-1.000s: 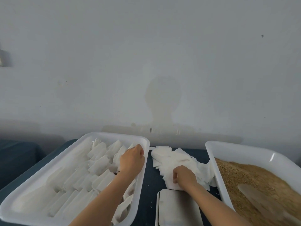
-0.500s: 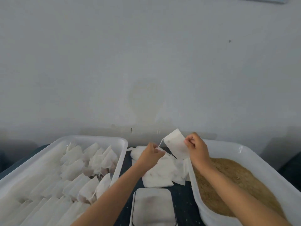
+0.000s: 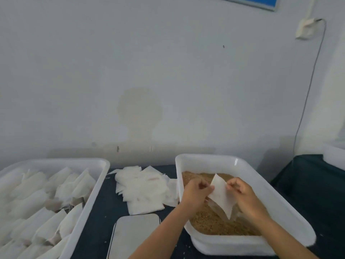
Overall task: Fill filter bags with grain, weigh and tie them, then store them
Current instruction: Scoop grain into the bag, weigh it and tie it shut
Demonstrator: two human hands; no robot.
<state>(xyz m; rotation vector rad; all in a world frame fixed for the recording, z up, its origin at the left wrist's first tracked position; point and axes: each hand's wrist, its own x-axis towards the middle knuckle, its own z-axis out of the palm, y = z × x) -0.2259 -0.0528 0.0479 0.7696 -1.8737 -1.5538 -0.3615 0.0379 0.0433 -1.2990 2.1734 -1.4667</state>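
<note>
Over the grain tub (image 3: 280, 199), the left hand (image 3: 196, 193) and right hand (image 3: 242, 195) each keep a pinching grip on one empty filter bag (image 3: 221, 197); spare bags (image 3: 143, 189) lie left of it.

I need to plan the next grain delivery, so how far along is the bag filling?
Done: many filled white bags lie in the left white tray. In hand: the left hand and right hand pinch one flat, empty white filter bag over the brown grain in the right white tray. Left: filling, weighing on the grey scale, tying, plus the pile of empty bags.
</note>
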